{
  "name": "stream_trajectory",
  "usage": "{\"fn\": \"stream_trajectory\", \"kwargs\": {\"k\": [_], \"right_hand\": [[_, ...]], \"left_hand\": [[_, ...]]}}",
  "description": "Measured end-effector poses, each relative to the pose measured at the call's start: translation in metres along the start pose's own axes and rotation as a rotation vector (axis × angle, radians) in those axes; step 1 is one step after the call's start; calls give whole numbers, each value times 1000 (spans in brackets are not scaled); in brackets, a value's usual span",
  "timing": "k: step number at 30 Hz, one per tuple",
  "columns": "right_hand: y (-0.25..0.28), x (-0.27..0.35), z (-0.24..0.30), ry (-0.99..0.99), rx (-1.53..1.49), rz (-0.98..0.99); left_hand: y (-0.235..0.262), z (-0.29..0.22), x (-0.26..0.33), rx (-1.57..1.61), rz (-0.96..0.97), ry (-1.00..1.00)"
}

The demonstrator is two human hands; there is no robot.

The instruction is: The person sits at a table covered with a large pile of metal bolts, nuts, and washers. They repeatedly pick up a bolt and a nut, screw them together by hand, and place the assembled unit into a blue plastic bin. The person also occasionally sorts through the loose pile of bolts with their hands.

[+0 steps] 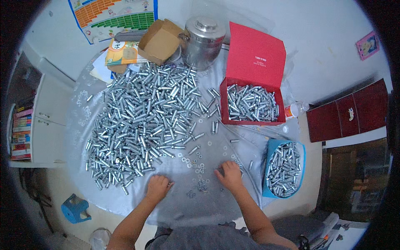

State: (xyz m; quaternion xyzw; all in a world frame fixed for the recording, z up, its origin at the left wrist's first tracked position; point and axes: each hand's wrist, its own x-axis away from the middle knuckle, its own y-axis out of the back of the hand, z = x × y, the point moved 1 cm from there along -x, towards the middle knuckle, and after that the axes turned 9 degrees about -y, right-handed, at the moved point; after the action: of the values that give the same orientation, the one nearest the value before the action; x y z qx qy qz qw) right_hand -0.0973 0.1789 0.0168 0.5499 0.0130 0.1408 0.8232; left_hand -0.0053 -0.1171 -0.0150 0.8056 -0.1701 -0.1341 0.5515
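Observation:
My left hand (158,187) rests low on the table with its fingers curled in, beside the near edge of a big heap of silvery metal expansion bolts (141,112). Anything between those fingertips is too small to make out. Across from it, my right hand (230,176) lies on the cloth with thumb and fingers apart, next to a few scattered washers (225,153). Between the hands are more loose flat washers (202,166) and a small cluster of nuts (202,185). Several single bolts (194,149) lie between the heap and the washers.
An open red box (252,123) full of bolts stands at the back right. Near the right table edge is a blue container (267,175), also filled. A metal canister (204,43) and a cardboard box (160,41) are at the back. A blue stool (75,208) is on the floor.

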Motion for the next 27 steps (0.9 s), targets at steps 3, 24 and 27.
{"fn": "stream_trajectory", "kwargs": {"k": [3,24,27], "right_hand": [[8,-1,19,-110,67,106],[9,-283,220,131,-194,-65],[-7,-310,272,82,-42,24]], "left_hand": [[-14,5,10,86,-87,-10],[-20,16,10,309,260,58],[-13,14,6,307,259,41]]}}
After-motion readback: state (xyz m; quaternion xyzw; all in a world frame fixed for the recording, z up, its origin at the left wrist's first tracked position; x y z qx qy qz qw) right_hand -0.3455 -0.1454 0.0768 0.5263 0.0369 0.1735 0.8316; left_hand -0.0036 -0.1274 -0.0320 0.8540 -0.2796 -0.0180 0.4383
